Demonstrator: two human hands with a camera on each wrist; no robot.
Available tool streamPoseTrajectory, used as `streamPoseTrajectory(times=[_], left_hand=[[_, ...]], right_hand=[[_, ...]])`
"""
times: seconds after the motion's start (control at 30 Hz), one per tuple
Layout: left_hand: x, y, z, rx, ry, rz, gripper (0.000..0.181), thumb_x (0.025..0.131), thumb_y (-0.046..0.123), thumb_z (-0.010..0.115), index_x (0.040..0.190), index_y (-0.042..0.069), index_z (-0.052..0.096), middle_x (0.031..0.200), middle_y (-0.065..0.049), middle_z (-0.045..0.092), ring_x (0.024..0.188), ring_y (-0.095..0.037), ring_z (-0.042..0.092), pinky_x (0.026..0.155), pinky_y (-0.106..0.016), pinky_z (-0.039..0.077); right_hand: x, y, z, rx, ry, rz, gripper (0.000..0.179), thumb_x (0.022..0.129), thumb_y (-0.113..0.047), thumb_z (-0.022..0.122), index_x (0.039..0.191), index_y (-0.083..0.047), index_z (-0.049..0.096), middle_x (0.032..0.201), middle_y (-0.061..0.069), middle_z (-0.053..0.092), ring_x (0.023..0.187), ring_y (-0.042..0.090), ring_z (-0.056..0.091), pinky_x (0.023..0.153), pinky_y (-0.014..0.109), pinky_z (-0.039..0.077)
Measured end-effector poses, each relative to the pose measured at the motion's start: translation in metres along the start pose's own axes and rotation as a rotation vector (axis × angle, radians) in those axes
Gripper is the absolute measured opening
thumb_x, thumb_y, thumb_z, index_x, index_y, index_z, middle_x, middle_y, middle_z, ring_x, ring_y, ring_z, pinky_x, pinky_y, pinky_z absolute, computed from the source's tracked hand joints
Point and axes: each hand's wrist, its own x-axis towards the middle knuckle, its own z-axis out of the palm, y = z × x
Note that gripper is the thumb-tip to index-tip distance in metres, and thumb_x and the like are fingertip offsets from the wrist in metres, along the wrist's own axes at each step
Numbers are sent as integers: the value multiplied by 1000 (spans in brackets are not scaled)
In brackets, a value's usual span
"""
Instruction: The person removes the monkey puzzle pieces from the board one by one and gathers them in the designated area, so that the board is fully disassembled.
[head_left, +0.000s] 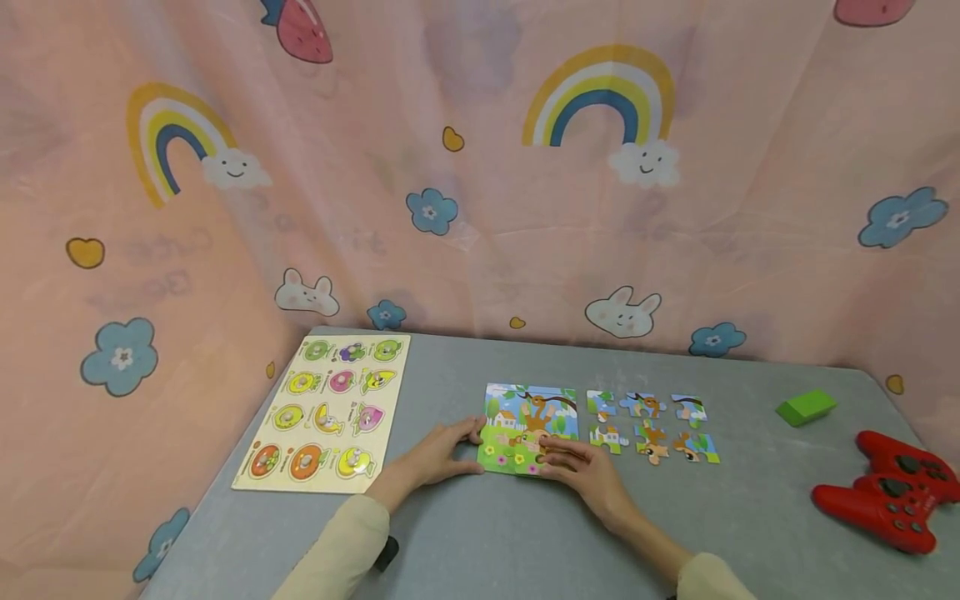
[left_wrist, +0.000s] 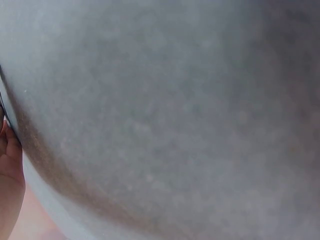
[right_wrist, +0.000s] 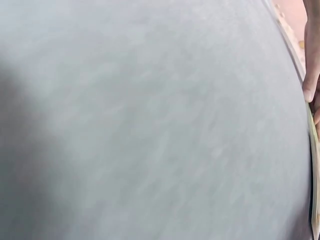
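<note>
A square puzzle board (head_left: pixel 498 450) with a cartoon monkey, a house and flowers lies near the table's middle. My left hand (head_left: pixel 438 454) holds its left side, thumb by the near corner and fingers bent at the edge. Over the lower right of the picture, my right hand (head_left: pixel 588 479) rests its fairly straight fingers, covering part of it. To the right lie several loose jigsaw pieces in two rows, among them a house piece (head_left: pixel 606 438) and a monkey-face piece (head_left: pixel 651 442). In the right wrist view, a thumb touches the edge of a thin board (right_wrist: pixel 315 175).
A cream fruit knob puzzle (head_left: pixel 315 408) lies on the left of the grey table (head_left: pixel 480 533). At the right are a green block (head_left: pixel 806 407) and a red game controller (head_left: pixel 888 487). A pink patterned curtain (head_left: pixel 480 275) hangs behind. A small black object (head_left: pixel 386 553) shows beside the left sleeve.
</note>
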Motion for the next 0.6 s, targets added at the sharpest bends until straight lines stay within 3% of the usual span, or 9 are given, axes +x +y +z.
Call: streamPoseTrajectory(times=[0.27, 0.4, 0.6], left_hand=[[-1, 1, 1, -12, 2, 3, 42, 85, 23, 74, 120, 6, 57, 134, -10, 57, 138, -26, 35, 112, -44, 29], [-1, 0, 1, -17, 2, -5, 50, 85, 23, 74, 127, 4, 55, 128, -9, 61, 138, -26, 35, 112, -44, 28], [-1, 1, 0, -22, 4, -5, 44, 85, 22, 74, 122, 5, 58, 135, -11, 56, 138, -27, 34, 112, -44, 29]], right_hand=[[-12, 4, -16, -71, -34, -46, 45, 84, 2, 69, 124, 15, 55, 125, 32, 55, 96, 12, 66, 83, 30, 55], [-19, 5, -24, -68, -19, -27, 45, 84, 1, 70, 124, 14, 55, 123, 28, 58, 97, 14, 66, 85, 34, 55], [-26, 2, -34, -65, 30, 7, 47, 84, 0, 70, 126, 13, 54, 123, 27, 58, 99, 13, 66, 85, 33, 54]])
